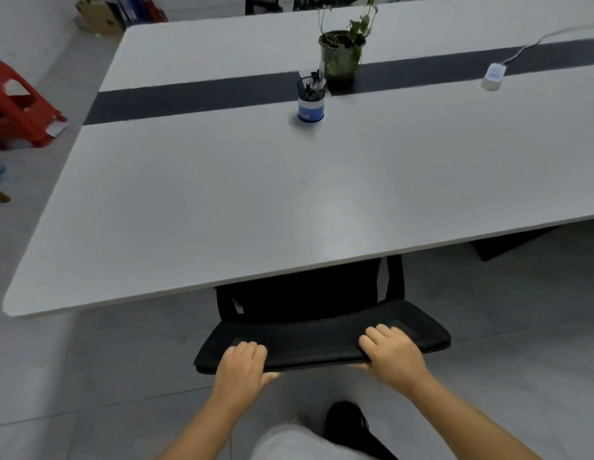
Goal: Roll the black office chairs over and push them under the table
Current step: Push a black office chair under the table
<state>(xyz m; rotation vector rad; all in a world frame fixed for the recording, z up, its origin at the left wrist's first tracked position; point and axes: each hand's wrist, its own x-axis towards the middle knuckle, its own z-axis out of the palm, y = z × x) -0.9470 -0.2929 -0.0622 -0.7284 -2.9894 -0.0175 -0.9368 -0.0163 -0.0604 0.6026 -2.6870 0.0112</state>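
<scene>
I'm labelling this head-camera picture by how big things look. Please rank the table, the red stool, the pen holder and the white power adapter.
1. table
2. red stool
3. pen holder
4. white power adapter, close to the pen holder and farther off, so unsure.

Table (222, 194) with pen cup (310, 100), plant (342, 54)

Both forearms (455, 403) are bare, no sleeves showing. Light grey shorts (298, 443) cover the thigh, and one foot wears a black shoe (347, 421).
</scene>
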